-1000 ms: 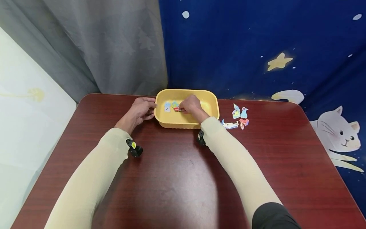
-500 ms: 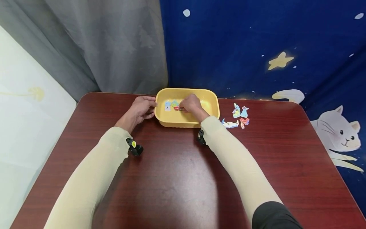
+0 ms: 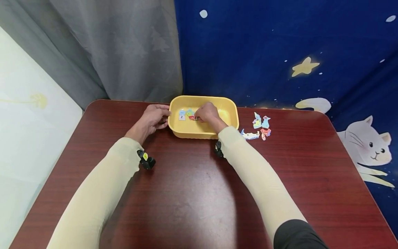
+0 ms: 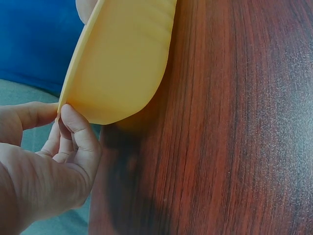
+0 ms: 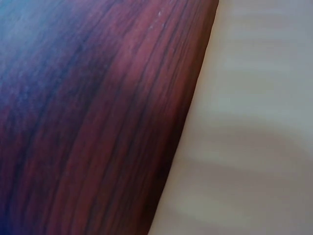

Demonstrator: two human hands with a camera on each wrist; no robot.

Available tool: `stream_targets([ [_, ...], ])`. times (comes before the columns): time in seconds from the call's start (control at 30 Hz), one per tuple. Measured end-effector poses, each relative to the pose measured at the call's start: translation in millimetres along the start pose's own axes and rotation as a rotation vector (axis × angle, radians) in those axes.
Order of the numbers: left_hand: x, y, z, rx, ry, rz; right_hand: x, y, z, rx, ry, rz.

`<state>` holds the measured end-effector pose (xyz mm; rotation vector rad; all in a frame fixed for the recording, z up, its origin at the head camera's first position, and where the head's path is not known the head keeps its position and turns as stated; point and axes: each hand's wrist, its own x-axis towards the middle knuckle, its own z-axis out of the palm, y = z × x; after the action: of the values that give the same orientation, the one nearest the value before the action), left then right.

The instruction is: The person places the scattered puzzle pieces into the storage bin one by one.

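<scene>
A yellow plastic basin [image 3: 189,135] stands at the table's back edge in the head view. My left hand [image 3: 152,119] holds its left end; the left wrist view has thumb and fingers pinching the rim [image 4: 73,63]. Reaching into the basin, my right hand [image 3: 206,112] has its fingers curled down at a small, flat red piece [image 3: 191,118], and its fingertips are partly hidden. Left of it on the basin floor lie a green-yellow flat piece [image 3: 189,112] and a pale blue-and-white one [image 3: 182,116]. The right wrist view has only the basin's outer wall [image 5: 244,122] and tabletop, without the hand.
Several irregular colourful flat pieces [image 3: 257,121] lie on the dark red wooden table [image 3: 186,193] right of the basin. A grey curtain [image 3: 133,52] and a blue star-patterned curtain [image 3: 242,52] hang behind the table's back edge. Wrist cameras sit on both sleeves.
Both hands keep nearly the same places, the left at the basin's rim and the right inside it. Only a tiny shift of the whole head view shows.
</scene>
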<state>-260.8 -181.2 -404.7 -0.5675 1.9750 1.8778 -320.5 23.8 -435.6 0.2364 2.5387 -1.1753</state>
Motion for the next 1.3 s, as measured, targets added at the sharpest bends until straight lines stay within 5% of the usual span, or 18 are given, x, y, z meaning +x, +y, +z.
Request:
stream_targets([
  [1.0, -1.7, 0.5, -1.0, 0.011, 0.002, 0.003, -2.9, -2.1, -1.0, 0.014, 0.005, 0.001],
  [1.3, -1.0, 0.0, 0.1, 0.019, 0.001, 0.003, -4.1, -1.7, -10.2, 0.198, -0.022, 0.060],
])
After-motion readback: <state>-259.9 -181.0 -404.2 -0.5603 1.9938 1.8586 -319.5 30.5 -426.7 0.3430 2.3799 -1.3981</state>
